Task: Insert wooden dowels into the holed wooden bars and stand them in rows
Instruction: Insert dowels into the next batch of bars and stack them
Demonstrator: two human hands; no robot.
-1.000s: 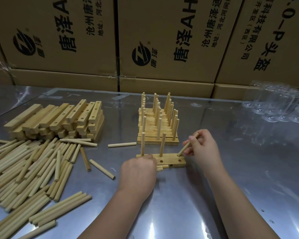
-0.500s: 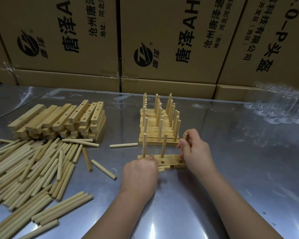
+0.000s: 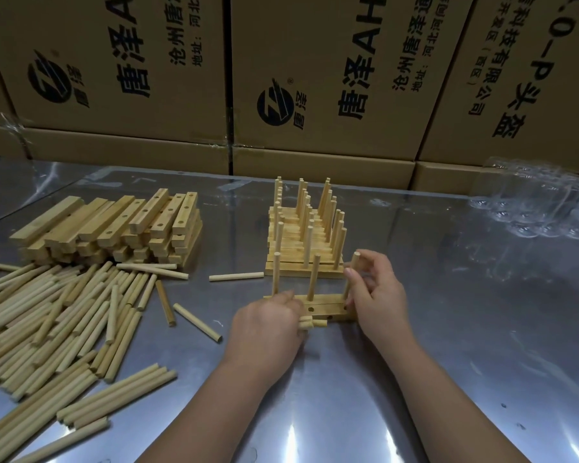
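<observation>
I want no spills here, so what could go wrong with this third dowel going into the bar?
The dowel pinched by the right hand leans slightly, so it may jam in the end hole of the bar. The finished rows stand just behind; a shove could topple them. Spare dowels in the left hand might slip.

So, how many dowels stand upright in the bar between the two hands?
3 in the bar: left dowel by the left hand, which holds spare dowels; middle dowel; right dowel, pinched by the right hand. None seems hidden.
</observation>
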